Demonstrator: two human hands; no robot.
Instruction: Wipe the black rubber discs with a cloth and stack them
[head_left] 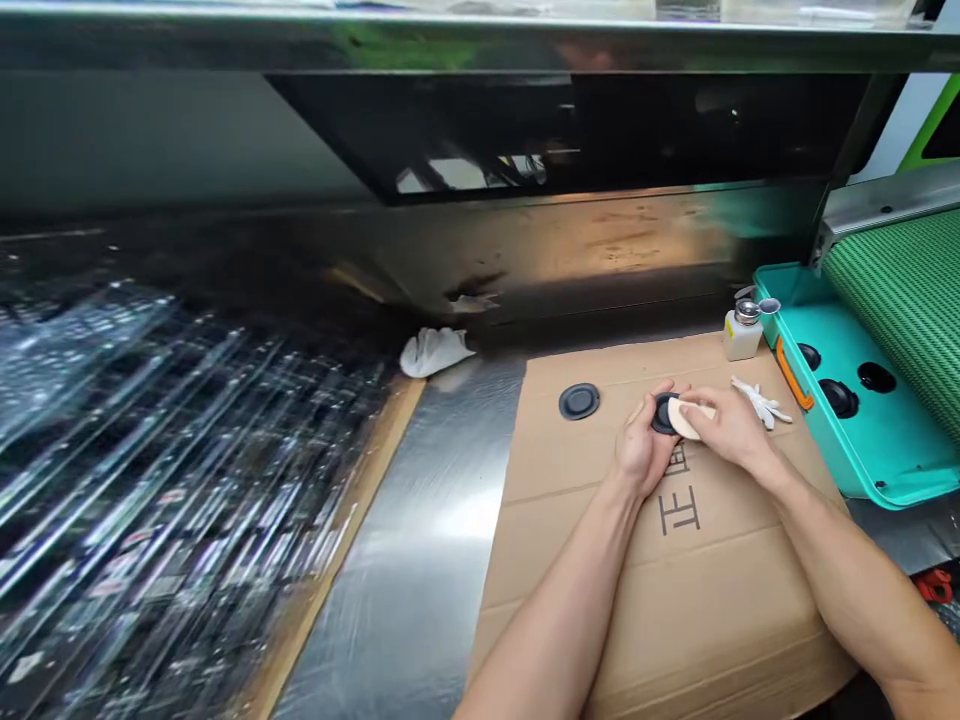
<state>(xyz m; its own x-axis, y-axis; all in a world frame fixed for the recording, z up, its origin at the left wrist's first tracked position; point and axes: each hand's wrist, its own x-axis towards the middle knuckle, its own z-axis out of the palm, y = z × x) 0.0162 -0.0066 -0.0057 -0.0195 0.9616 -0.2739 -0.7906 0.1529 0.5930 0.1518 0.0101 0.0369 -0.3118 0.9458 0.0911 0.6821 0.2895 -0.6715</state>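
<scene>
My left hand (639,442) is closed around a small black disc-shaped part (663,413), held over a cardboard sheet (570,520). Pinched in my right hand (731,425) is a cream-coloured round pad (687,418), which lies against the black part and covers its right side. A second black oval part (579,401) rests on the cardboard to the left of my hands. White gloves or cloth strips (761,403) lie just right of my right hand. Behind them stands a small white bottle with a metal top (742,332).
At right, a teal bin (862,470) holds several black parts, under the end of a green conveyor belt (907,290). A tray of clear plastic-wrapped items (187,480) fills the left. A crumpled white cloth (436,351) lies by its corner. A metal shelf edge (480,45) runs overhead.
</scene>
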